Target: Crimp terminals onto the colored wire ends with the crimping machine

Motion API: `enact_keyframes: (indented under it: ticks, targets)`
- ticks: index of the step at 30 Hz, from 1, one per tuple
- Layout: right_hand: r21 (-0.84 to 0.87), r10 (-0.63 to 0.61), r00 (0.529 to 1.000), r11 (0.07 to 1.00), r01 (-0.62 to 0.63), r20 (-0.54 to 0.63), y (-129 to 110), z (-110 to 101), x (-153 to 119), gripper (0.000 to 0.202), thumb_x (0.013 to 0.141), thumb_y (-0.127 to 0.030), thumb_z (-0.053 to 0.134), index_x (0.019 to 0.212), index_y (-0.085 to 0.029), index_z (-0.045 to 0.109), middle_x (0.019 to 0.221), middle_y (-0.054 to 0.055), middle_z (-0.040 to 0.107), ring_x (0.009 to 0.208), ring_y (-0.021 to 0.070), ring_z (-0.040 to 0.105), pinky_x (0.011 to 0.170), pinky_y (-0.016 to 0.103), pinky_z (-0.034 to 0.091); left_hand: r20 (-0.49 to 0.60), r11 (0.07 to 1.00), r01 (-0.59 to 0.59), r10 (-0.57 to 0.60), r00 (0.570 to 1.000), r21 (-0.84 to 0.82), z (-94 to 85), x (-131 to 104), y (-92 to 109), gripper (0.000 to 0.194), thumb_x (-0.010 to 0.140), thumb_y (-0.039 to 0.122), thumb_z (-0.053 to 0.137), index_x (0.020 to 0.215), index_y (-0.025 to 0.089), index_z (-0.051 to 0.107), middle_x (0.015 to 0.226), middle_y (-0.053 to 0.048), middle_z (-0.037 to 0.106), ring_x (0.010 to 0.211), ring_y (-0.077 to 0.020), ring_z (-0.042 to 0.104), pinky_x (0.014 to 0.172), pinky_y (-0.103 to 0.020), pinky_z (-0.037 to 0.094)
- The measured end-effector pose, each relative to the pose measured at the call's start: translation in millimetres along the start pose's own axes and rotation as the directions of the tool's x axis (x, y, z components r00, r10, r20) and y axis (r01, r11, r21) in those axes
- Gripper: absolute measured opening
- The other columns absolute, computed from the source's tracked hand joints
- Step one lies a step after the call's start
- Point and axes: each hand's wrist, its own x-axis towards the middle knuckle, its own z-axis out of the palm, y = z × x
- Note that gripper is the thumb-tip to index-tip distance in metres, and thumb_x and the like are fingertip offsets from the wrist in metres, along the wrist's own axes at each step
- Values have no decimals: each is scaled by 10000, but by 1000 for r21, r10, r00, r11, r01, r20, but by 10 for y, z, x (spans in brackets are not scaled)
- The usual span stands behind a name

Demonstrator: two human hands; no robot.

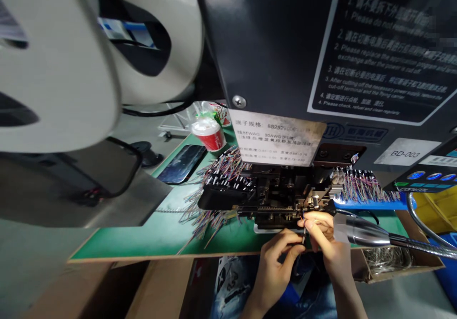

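Note:
In front of the dark terminal crimping machine (271, 185), my two hands are close together at the bench's front edge. My left hand (278, 259) is closed, thumb and forefinger pinching a thin cable (304, 237) whose lower part hangs out of sight. My right hand (323, 235) is closed too, its fingertips pinching a fine orange wire (302, 219) right at the machine's metal crimping parts (314, 201). The tip of the wire is too small to make out. A flexible-neck lamp (364, 231) sits just beside my right wrist.
Bundles of multicoloured wires (228, 166) lie left of the machine, with more in a blue tray (378, 204) behind. A phone (183, 164) and a red cup (209, 135) rest on the green bench (143, 238). A cardboard box (421, 264) of scrap stands lower right.

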Motion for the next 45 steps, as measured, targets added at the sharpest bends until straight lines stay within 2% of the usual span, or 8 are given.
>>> enact_keyframes:
  ticks: [3,7,10,15,19,23,26,45]
  targets:
    - [-60,-39,999,997,39,-8,17,-21,-11,221,943,-409,733,1021,-217,809,897,74,814,794,244,728,708,359,585,33,999,42,-42,999,-21,-60,4,36,150,914,107,665,888,204,777,833,-24,742,737,-153,739,661,-165,616]
    - [-186,-173,982,965,185,78,-41,-104,-28,148,924,-352,753,888,-216,800,921,68,771,813,223,695,734,333,551,213,973,204,-178,961,-111,-230,11,131,114,918,177,701,827,193,768,767,-22,704,658,-160,716,614,-190,600]
    - [-115,-171,972,975,190,161,-87,-130,-48,206,921,-387,767,800,-221,747,983,70,767,842,212,695,730,307,544,303,961,247,-200,932,-123,-322,13,175,136,913,233,728,790,190,765,721,-27,704,638,-175,709,618,-215,589]
    - [5,-72,990,997,72,125,-49,-52,-66,284,958,-494,717,929,-221,788,862,66,805,684,201,685,685,336,580,204,980,194,-184,962,-32,-238,11,127,125,912,189,696,811,195,770,765,-36,736,666,-180,724,621,-209,590]
    - [-18,-49,998,999,50,41,-12,-11,-48,276,950,-474,731,1002,-213,802,890,71,834,571,169,639,568,306,551,90,998,50,-54,994,44,-116,25,88,147,909,129,665,847,210,771,792,-23,750,711,-166,734,643,-177,598]
    - [-26,-49,999,998,49,4,-20,3,-35,261,942,-458,740,1000,-215,813,894,73,842,636,203,695,613,333,579,42,997,-33,31,999,69,-83,49,103,174,899,86,658,856,217,763,796,-7,749,694,-139,730,638,-142,593]
    - [-17,-54,998,998,53,-14,-30,14,-25,257,934,-462,748,992,-221,812,899,72,842,726,242,744,695,382,613,46,998,-20,17,999,67,-87,60,117,161,908,106,652,857,210,763,794,-18,750,688,-151,735,631,-161,611]
    - [-45,-49,999,998,47,-24,-9,32,-25,190,953,-407,726,1013,-241,797,922,61,844,811,261,774,766,399,626,40,999,31,-32,999,23,-88,29,99,145,913,132,662,885,211,780,828,-29,758,707,-154,740,639,-164,613]
